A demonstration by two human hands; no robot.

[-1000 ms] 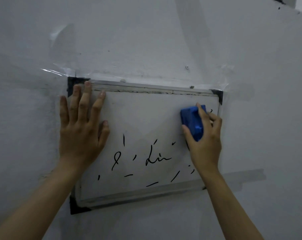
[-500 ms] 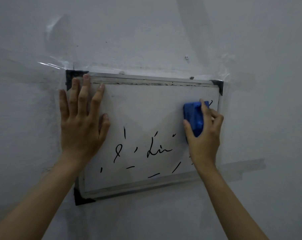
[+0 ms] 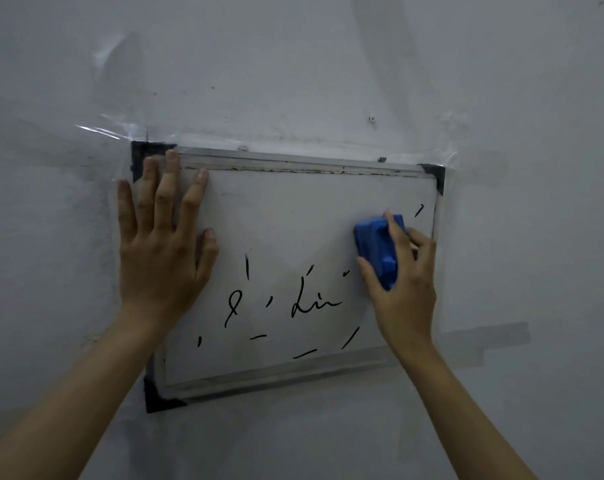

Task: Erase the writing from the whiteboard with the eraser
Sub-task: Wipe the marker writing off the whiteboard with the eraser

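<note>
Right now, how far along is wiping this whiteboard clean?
Done: the whiteboard's upper half looks clear, bar one small stroke near the top right corner. In hand: the right hand presses the blue eraser to the right side while the left hand lies flat on the board. Left: black marks across the lower half.

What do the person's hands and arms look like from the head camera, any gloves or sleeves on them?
Both are bare. The left hand and right hand wear no gloves, and no rings, watch or bands show. Both forearms are uncovered down to the frame's bottom edge, so no sleeve is in view. Fingernails look short and unpainted.
</note>
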